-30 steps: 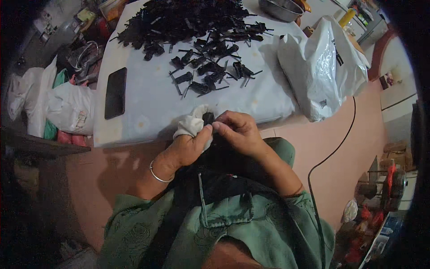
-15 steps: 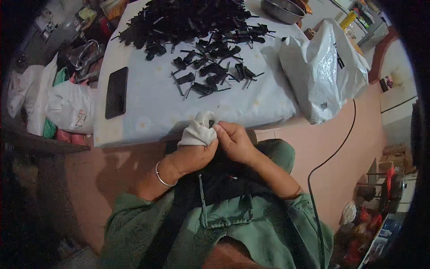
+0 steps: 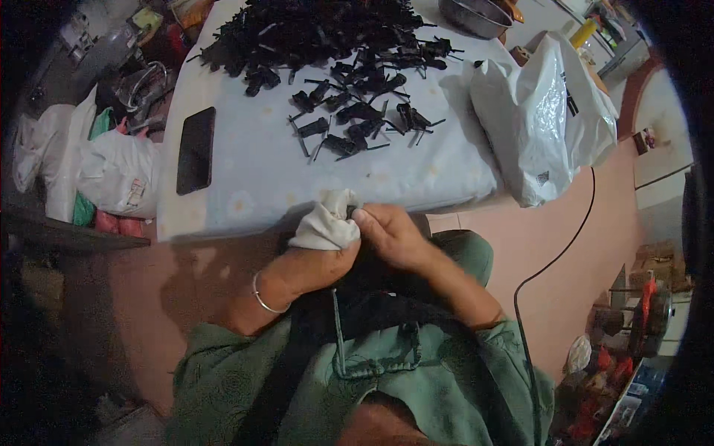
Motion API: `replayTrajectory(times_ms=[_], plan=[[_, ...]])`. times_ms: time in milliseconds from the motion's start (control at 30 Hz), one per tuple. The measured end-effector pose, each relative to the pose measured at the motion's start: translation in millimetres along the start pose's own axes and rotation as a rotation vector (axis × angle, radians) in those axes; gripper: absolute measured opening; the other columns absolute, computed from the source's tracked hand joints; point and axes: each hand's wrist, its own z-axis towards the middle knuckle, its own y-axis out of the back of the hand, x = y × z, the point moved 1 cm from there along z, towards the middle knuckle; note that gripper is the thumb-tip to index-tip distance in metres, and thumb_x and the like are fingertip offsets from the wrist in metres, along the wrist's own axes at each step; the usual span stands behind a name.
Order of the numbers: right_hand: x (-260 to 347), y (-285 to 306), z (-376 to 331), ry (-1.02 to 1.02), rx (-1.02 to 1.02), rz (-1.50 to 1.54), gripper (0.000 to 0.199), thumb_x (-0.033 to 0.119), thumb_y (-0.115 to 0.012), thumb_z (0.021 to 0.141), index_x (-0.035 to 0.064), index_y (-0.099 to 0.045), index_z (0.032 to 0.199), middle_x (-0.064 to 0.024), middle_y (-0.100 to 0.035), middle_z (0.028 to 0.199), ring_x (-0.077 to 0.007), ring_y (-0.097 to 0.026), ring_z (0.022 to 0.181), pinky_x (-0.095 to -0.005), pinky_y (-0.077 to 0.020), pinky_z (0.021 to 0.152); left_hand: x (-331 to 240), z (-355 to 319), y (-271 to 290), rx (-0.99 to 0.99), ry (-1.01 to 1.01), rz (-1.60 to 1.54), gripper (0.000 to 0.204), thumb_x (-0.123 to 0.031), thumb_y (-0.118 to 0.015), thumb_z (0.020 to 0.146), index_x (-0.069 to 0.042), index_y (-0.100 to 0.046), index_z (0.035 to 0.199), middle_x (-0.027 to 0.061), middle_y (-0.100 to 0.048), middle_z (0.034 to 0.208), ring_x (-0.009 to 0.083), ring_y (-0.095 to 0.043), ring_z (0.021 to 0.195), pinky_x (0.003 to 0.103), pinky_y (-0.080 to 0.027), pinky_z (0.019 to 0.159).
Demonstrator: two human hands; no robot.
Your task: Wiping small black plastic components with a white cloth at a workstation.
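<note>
A white cloth [image 3: 327,224] is bunched over the fingers of my left hand [image 3: 316,266], which is closed on it just in front of the table edge. A small dark piece [image 3: 351,212] shows between the cloth and my right hand [image 3: 392,236]. The thumb and fingers of my right hand pinch this piece, and most of it is hidden. Beyond my hands, several black plastic parts with thin prongs [image 3: 359,111] lie loose on the table. They run back into a large heap of similar parts [image 3: 312,37].
A black phone [image 3: 195,152] lies at the table's left. On the right stands a white plastic bag [image 3: 524,123], with a metal bowl [image 3: 476,16] behind it. Stuffed bags [image 3: 117,172] sit left of the table [image 3: 253,175]. A black cable [image 3: 550,260] hangs at my right.
Both hands stay together at the cloth, with a slight shift of the fingers. The whole view has moved a little. The parts on the table lie as before.
</note>
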Motion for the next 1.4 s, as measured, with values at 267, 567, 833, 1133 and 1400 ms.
replayTrajectory(times_ms=[267,567,833,1133,1400], plan=[[-10,25,77,0.009,-0.153,-0.991,0.025,0.024,-0.057,0.078,0.0055,-0.054,0.095,-0.0155,-0.059,0.069,-0.0353,-0.056,0.064,-0.0421,-0.0443,0.055,-3,24,26,-0.117,0.021,0.029,0.023,-0.008,-0.057,0.075,0.001,-0.055,0.096,0.0178,-0.056,0.088,0.0322,-0.055,0.077,0.036,-0.045,0.070],[-6,32,66,0.094,-0.219,-0.801,0.028,0.020,-0.059,0.076,0.0063,-0.051,0.098,-0.0165,-0.058,0.068,-0.0339,-0.058,0.064,-0.0417,-0.0443,0.055,-2,26,8,0.065,-0.253,-0.164,0.020,0.000,-0.058,0.067,-0.004,-0.059,0.087,0.0125,-0.058,0.080,0.0317,-0.056,0.068,0.034,-0.047,0.059],[22,40,24,0.158,0.259,-0.711,0.024,0.016,-0.061,0.076,-0.0002,-0.049,0.089,-0.0170,-0.056,0.066,-0.0323,-0.055,0.060,-0.0372,-0.0432,0.056,-1,28,42,0.015,0.143,-0.125,0.032,-0.006,-0.056,0.081,0.001,-0.048,0.111,0.0109,-0.058,0.098,0.0176,-0.056,0.090,0.026,-0.044,0.078],[39,25,1,0.286,0.034,-0.348,0.021,0.012,-0.065,0.075,0.0027,-0.054,0.091,-0.0076,-0.051,0.060,-0.0154,-0.047,0.049,-0.0281,-0.0391,0.048,11,17,7,0.031,0.435,-0.699,0.026,-0.008,-0.051,0.085,-0.001,-0.048,0.110,0.0052,-0.056,0.095,0.0107,-0.052,0.088,0.025,-0.045,0.075],[2,14,10,-0.016,-0.233,-0.064,0.016,0.011,-0.055,0.084,-0.0004,-0.051,0.074,-0.0081,-0.053,0.061,-0.0101,-0.048,0.053,-0.0263,-0.0396,0.050,-11,20,11,-0.034,0.483,-0.757,0.015,-0.007,-0.052,0.083,-0.001,-0.052,0.096,0.0027,-0.057,0.080,0.0103,-0.052,0.067,0.025,-0.045,0.059]])
